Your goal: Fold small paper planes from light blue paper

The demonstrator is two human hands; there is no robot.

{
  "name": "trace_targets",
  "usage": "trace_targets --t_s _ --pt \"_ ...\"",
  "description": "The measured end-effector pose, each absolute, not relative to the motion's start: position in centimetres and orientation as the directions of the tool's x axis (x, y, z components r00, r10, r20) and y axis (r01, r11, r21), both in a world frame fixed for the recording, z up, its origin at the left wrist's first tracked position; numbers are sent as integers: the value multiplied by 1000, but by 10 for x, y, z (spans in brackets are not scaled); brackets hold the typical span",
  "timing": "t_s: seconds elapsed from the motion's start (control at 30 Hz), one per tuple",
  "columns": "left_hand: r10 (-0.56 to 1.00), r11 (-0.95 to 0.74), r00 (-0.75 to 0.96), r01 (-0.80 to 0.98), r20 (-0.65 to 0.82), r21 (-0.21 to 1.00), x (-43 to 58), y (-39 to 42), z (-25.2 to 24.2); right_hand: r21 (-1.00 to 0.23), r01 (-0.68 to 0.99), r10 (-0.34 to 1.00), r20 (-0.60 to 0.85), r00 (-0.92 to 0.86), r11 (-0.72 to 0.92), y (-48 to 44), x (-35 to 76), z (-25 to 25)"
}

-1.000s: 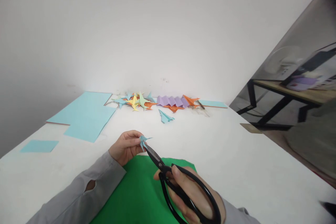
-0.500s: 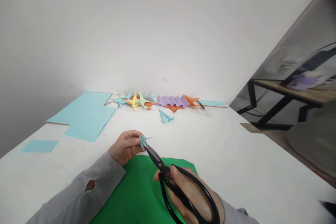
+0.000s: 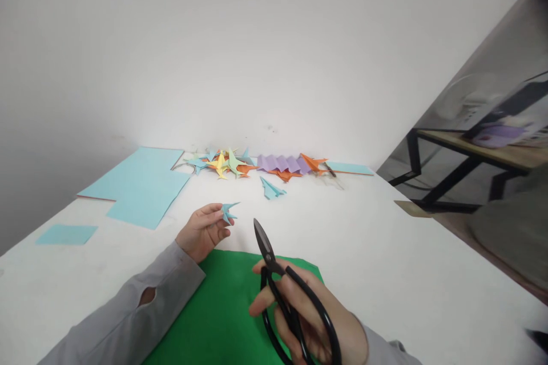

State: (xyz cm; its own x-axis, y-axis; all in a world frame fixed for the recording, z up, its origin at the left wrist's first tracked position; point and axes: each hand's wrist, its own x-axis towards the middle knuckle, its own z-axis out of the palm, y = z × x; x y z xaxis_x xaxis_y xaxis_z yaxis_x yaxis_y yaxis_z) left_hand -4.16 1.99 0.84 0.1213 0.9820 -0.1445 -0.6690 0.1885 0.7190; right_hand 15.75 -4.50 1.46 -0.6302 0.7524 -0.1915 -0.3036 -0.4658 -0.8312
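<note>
Between the thumb and fingers of my left hand (image 3: 204, 231) is a small light-blue folded paper figure (image 3: 228, 213), its thin points sticking out to the right. My right hand (image 3: 314, 308) grips a pair of black-handled scissors (image 3: 266, 251) with fingers through the large loops. The dark blades are closed and point up and away, apart from the paper figure and to its right. Under both hands lies a green cloth or sheet (image 3: 226, 302) at the near side of the white table (image 3: 363, 251).
Light-blue paper sheets (image 3: 145, 194) and a smaller blue piece (image 3: 66, 235) lie on the left. Along the wall sit several folded paper figures (image 3: 222, 164), a pleated purple paper (image 3: 282, 163) and a blue paper plane (image 3: 272, 189). Another desk (image 3: 479, 148) stands at the right.
The scissors have come away from the blue paper figure, and their blades now point more upright. My left hand has raised and turned the figure slightly.
</note>
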Motion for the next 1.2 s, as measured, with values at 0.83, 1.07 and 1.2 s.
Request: trace_targets --t_s 0.83,1.07,1.2 --pt "864 452 78 -559 -498 696 -18 11 13 -795 -187 637 -295 -712 -578 -39 159 7" --pt "866 455 90 -549 -491 701 -18 11 12 -810 -170 642 -297 -707 -561 -38 159 6" --pt "867 457 96 -547 -490 701 -19 12 12 -802 -174 638 -301 -709 -571 -37 159 5"
